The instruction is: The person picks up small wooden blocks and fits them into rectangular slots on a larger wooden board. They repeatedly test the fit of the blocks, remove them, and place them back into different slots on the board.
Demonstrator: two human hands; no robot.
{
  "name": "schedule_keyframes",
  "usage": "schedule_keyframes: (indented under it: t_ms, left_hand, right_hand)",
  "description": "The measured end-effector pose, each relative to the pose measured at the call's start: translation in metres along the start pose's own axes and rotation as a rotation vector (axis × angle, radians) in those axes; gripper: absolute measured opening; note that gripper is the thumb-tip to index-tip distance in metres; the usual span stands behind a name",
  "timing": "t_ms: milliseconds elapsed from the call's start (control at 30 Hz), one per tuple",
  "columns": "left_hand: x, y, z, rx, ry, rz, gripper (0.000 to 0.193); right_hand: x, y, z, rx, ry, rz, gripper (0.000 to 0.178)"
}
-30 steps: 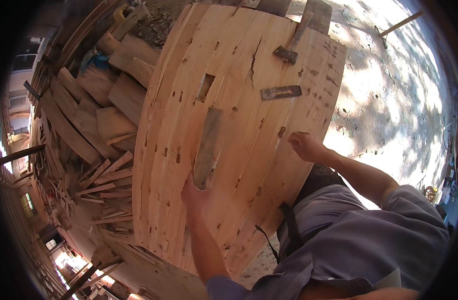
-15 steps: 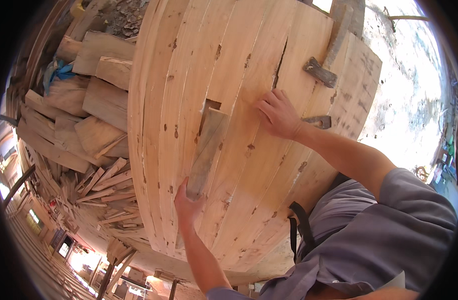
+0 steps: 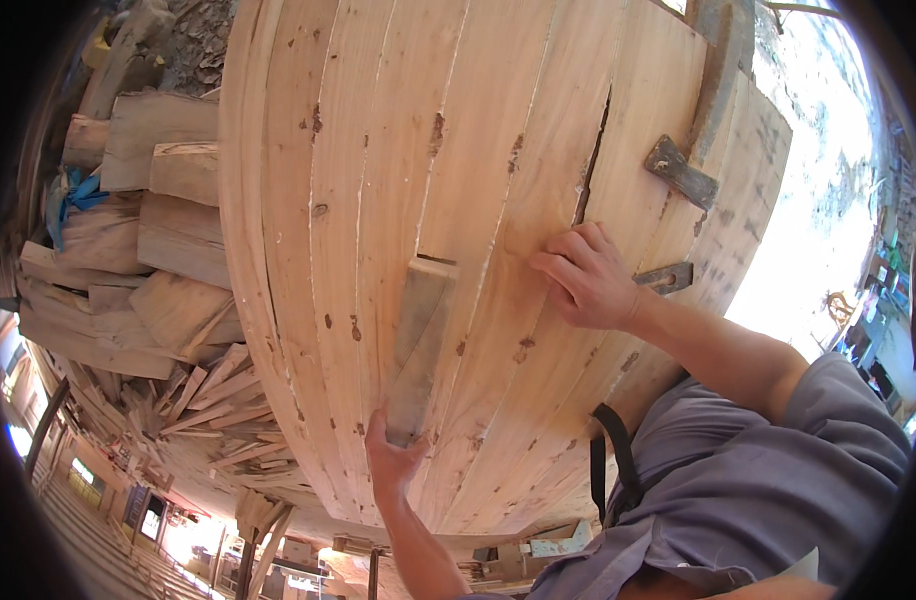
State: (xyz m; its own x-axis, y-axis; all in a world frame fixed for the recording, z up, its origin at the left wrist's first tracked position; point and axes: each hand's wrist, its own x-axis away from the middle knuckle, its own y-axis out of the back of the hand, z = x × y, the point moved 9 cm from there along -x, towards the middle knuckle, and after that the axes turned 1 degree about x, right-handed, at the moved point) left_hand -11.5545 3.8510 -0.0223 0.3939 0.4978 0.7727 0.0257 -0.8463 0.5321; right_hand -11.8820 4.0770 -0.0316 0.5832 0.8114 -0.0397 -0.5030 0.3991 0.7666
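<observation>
A broad panel of joined pale planks fills the middle, its seams marked by white lines and brown flecks. On it lies a short flat wood block, greyish with a diagonal mark, beside a thin dark slit at its far end. My left hand is closed round the block's near end, thumb on one side and fingers on the other. To the right, my right hand rests on the planks with curled fingers, just below a long dark crack. Whether anything is under those fingers is hidden.
A hammer lies on the panel at the far right. Nearer my right wrist is a flat dark metal tool. Stacked boards and a heap of split offcuts stand left of the panel. A blue rag sits among the boards.
The block now covers the rectangular opening that showed beside its far end, leaving only a thin slit. My left hand has stayed on its near end. The whole view has shifted a little.
</observation>
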Motion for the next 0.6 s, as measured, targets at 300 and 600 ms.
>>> schedule_keyframes:
  t_ms: [300,600]
  left_hand:
    - [-0.013,-0.003,0.016,-0.017,-0.095,0.033,0.068]
    - [-0.011,-0.005,0.000,-0.014,-0.159,-0.039,0.068]
  right_hand:
    - [-0.001,-0.002,0.002,0.023,0.025,0.008,0.041]
    - [0.001,-0.003,0.000,0.039,0.020,0.028,0.041]
